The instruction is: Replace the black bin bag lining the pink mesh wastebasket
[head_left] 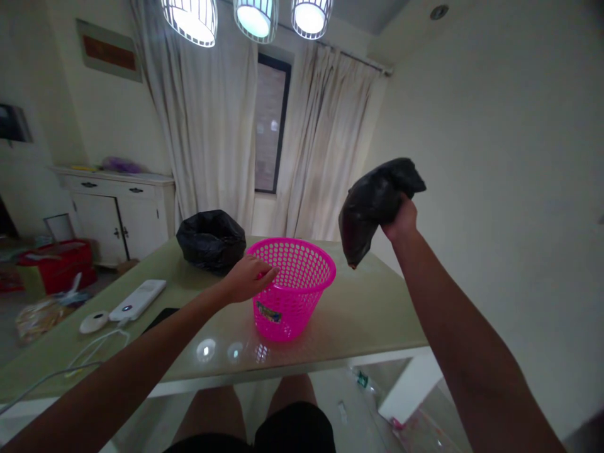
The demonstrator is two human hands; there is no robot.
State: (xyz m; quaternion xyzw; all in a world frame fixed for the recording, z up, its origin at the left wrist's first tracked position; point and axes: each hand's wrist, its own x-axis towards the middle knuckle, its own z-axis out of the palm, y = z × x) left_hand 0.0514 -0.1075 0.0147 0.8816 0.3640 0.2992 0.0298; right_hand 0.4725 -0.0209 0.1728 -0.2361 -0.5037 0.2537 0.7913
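A bright pink plastic basket [287, 311] with a mesh of holes stands upright near the table's front edge. My left hand [250, 278] is closed over the near left part of its rim, thumb pointing right. Raised above the table's right side, my right hand [401, 220] grips a black plastic bag [372, 201] by its bunched part. The bag hangs down to the left, clear of the basket, and its contents are hidden. Another black plastic bag [210, 248], with its mouth spread wide, rests on the table behind and left of the basket.
On the left of the glossy green table [368, 314] lie a white power bank [138, 300], a round white object [94, 322], a cable and a dark flat item [160, 318]. Pendant lamps [257, 19] hang above. A white cabinet [113, 214] stands far left.
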